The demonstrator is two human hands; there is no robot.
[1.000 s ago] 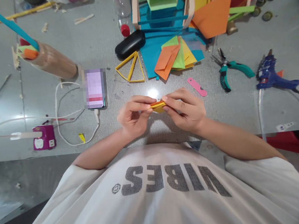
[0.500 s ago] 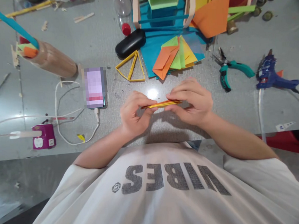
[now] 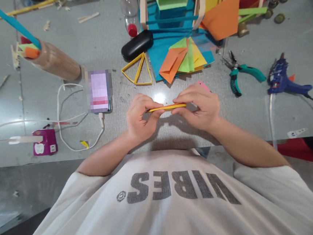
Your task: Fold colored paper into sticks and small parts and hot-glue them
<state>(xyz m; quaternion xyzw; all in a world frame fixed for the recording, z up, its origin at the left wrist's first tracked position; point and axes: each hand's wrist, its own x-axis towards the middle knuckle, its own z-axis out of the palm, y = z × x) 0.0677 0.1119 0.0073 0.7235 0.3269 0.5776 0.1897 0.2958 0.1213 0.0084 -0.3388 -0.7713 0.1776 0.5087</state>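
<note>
A thin yellow and orange folded piece [image 3: 167,107], seen edge-on, spans the gap between my hands above the grey table. My left hand [image 3: 144,116] pinches its left end between thumb and fingers. Its right end is gripped by my right hand [image 3: 199,106], the thumb on the near side and the fingers on the far side. A yellow triangular frame [image 3: 138,70] lies beyond my left hand. Past my right hand, orange, green and yellow folded papers [image 3: 173,63] rest on a blue sheet [image 3: 155,61]. Part of a pink object [image 3: 203,86] shows behind my right hand.
Pliers [image 3: 234,74] and a blue glue gun [image 3: 286,78] lie on the right. To the left are a phone [image 3: 99,91] with a white cable, a purple charger [image 3: 45,142] and a brown holder [image 3: 55,60]. A black case [image 3: 137,46] and a bottle [image 3: 130,10] lie farther back.
My right hand has shifted slightly left along the folded piece, still gripping it. A pink object now shows behind that hand. My left hand has barely moved.
</note>
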